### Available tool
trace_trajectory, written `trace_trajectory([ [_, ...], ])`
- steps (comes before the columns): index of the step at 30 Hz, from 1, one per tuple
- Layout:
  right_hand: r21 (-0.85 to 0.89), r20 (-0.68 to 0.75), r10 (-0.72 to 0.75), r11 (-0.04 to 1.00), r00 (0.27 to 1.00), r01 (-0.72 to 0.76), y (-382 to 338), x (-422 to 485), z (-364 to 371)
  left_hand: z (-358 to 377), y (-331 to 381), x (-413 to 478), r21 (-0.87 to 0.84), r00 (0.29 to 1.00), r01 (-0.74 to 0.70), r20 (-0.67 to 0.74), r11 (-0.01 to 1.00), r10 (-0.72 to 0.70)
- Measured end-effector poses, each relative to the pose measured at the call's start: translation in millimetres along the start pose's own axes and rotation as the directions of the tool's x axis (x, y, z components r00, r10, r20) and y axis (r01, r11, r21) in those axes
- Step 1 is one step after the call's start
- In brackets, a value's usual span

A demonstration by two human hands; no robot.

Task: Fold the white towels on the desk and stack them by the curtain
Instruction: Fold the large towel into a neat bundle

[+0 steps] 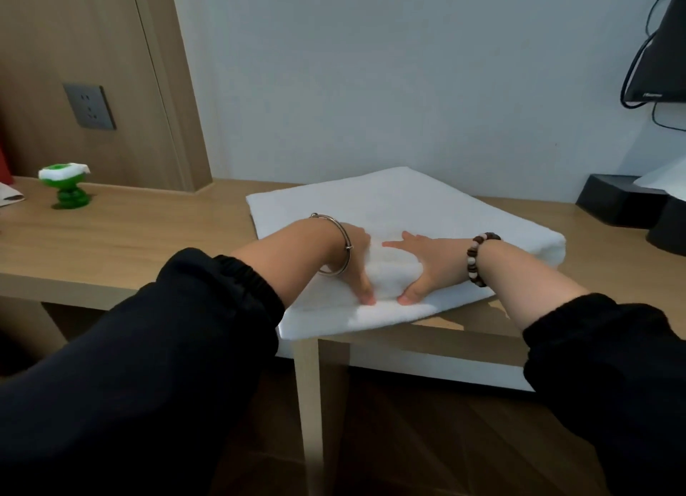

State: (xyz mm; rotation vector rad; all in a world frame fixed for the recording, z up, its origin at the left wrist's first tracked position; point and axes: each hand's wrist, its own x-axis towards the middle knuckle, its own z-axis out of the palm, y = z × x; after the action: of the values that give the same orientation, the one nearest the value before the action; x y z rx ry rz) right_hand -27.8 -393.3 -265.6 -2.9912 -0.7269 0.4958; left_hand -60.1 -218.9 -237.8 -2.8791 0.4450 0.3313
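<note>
Reaching forward with forearms angled inward, you bring your left hand (354,260) and right hand (421,263) close together, each clamped, thumb down, round a raised fold of the white towel (389,202) lying thick beneath them on the desk (130,232).

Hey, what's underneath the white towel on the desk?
The white towel lies on the wooden desk, its near corner hanging over the front edge. Anything else beneath it is covered. The left hand and right hand grip a raised fold on top.
</note>
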Motion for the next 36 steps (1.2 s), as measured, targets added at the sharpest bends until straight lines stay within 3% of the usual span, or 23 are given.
trace_trajectory([
  [5,0.086,-0.107,0.102,0.992,0.989,-0.093,-15.9,30.4,-4.5,9.2,-24.1,6.4,0.038,0.982,0.108,-0.161,0.993,-0.101],
  [10,0.124,-0.328,0.058,0.992,0.943,-0.018,-29.4,34.1,10.7,32.8,-41.7,-0.9,0.056,0.936,0.015,-0.351,0.998,0.006],
  [14,-0.054,-0.527,-0.089,0.996,0.845,0.071,-25.0,8.9,23.5,48.6,-50.0,-9.5,0.25,0.865,-0.038,-0.477,0.968,0.157],
  [19,-0.381,-0.54,-0.188,0.924,0.82,-0.038,-19.2,-13.6,27.5,65.9,-46.1,-26.2,0.33,0.836,0.025,-0.525,0.944,0.161],
  [24,-0.411,-0.58,-0.261,0.912,0.772,0.0,-9.1,-22.0,52.5,88.8,-43.6,-42.1,0.185,0.804,0.034,-0.588,0.982,0.083],
  [27,-0.29,-0.627,-0.007,0.93,0.779,-0.225,6.4,-28.2,41.5,82.7,-41.2,-49.0,0.065,0.809,0.044,-0.588,0.997,0.003],
  [29,-0.241,-0.627,0.065,0.932,0.776,-0.272,5.5,-32.9,40.2,70.2,-37.9,-46.8,-0.093,0.797,0.061,-0.595,0.994,-0.105],
  [33,-0.211,-0.656,-0.028,0.966,0.754,-0.149,-20.4,-30.0,47.0,51.7,-16.8,-21.2,-0.273,0.759,0.068,-0.61,0.96,-0.227],
  [36,-0.204,-0.623,-0.113,0.979,0.774,-0.021,-30.4,-27.6,43.4,51.0,6.8,0.8,-0.313,0.828,0.06,-0.515,0.948,-0.223],
])
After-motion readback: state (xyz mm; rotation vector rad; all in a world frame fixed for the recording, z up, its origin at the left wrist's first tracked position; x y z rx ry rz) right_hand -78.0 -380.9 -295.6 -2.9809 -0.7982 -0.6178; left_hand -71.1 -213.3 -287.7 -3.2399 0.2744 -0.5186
